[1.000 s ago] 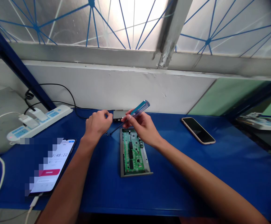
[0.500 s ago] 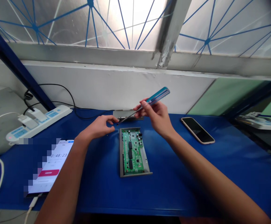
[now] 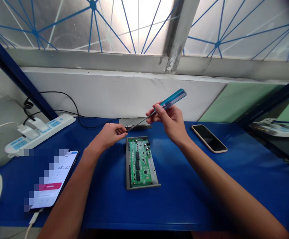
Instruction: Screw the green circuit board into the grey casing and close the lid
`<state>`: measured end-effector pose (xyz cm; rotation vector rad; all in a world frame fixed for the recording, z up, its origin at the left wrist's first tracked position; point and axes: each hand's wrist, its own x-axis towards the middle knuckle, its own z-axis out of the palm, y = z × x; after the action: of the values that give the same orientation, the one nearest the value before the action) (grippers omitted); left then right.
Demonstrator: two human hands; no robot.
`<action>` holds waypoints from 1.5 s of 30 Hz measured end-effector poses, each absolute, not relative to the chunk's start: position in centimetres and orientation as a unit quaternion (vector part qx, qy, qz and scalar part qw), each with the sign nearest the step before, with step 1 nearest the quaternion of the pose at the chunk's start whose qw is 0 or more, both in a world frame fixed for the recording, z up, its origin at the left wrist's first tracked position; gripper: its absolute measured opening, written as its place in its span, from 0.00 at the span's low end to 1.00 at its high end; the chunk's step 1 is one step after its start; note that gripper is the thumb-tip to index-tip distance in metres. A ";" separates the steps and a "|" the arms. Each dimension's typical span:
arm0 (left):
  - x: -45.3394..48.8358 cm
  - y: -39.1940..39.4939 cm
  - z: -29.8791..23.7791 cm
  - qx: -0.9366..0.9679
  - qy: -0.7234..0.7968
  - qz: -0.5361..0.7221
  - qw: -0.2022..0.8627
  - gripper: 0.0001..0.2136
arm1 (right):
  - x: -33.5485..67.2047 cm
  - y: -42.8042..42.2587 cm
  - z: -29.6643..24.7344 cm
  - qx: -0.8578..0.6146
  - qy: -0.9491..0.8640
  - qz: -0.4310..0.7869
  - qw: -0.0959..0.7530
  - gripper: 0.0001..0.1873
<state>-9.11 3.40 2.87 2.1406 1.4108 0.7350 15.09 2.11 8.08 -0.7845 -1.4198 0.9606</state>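
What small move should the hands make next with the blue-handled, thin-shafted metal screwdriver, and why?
Probably steady the screwdriver near its lower end with the left hand: the right hand holds it slanting down to those fingers, by the far end of the green circuit board in its grey metal tray. Whether a screw sits there is unclear.

We are not seeing clearly the tip of the screwdriver (image 3: 173, 99) by our left hand (image 3: 109, 136), while square blocks (image 3: 51, 167) are hiding from us part of the cabled phone (image 3: 56, 179).
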 end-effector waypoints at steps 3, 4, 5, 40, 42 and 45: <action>-8.9 3.5 2.6 0.798 0.512 0.255 0.188 0.08 | 15.1 2.0 8.1 -0.326 -0.608 0.412 0.595 0.19; -8.8 3.4 2.6 0.801 0.515 0.249 0.177 0.08 | 15.1 2.0 8.1 -0.322 -0.608 0.413 0.597 0.19; -8.7 3.4 2.6 0.802 0.519 0.241 0.168 0.08 | 15.1 1.9 8.1 -0.318 -0.607 0.413 0.599 0.18; -7.8 2.9 2.7 0.806 0.532 0.223 0.132 0.08 | 15.1 1.5 8.3 -0.324 -0.649 0.370 0.580 0.18; -7.7 2.8 2.8 0.804 0.534 0.221 0.136 0.08 | 15.2 1.6 8.3 -0.320 -0.652 0.369 0.580 0.18; -7.7 2.8 2.8 0.801 0.537 0.222 0.143 0.07 | 15.3 1.6 8.4 -0.315 -0.651 0.363 0.588 0.18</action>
<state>-7.66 2.76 2.84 2.3108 1.5483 0.6413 15.27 1.59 8.43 -0.7332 -1.5157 0.8468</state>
